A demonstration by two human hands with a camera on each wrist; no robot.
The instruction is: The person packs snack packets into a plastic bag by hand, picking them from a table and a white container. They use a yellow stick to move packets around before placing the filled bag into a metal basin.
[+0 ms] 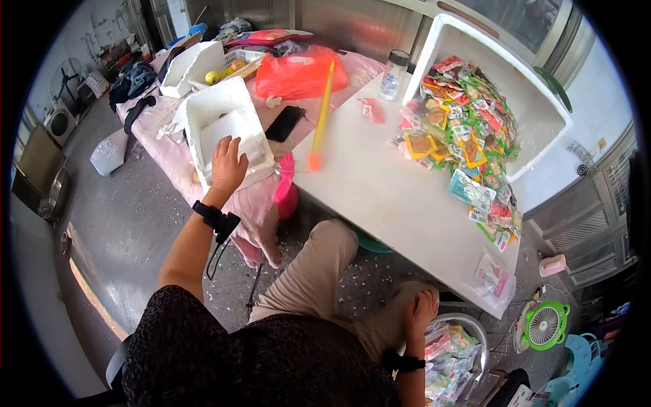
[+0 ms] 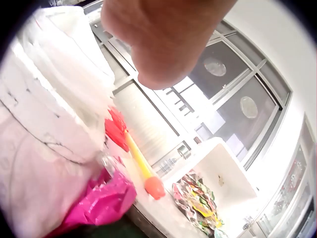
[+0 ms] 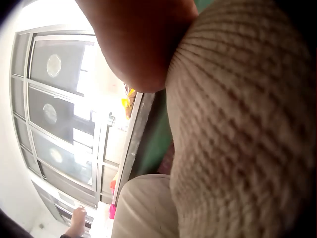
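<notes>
My left hand [image 1: 227,165] reaches out to a white foam box [image 1: 203,108] on the pink-covered bench and lies flat, fingers straight, on the clear plastic bags [image 1: 239,138] inside it. In the left wrist view the heel of that hand [image 2: 163,39] hangs over the box's white wall [image 2: 54,84]. My right hand [image 1: 422,312] rests on my right knee [image 1: 390,319], holding nothing. Beige knitted trouser cloth [image 3: 242,124] fills the right wrist view, with the palm [image 3: 138,39] above it.
A white table [image 1: 380,197] carries a tilted foam box [image 1: 536,102] spilling several snack packets [image 1: 468,136], a yellow stick [image 1: 323,108] with an orange tip [image 2: 154,187], a bottle [image 1: 395,74] and a phone [image 1: 285,123]. A red bag [image 1: 298,74], pink bag [image 1: 285,190], packet basket [image 1: 451,353] and green fan [image 1: 546,325] surround me.
</notes>
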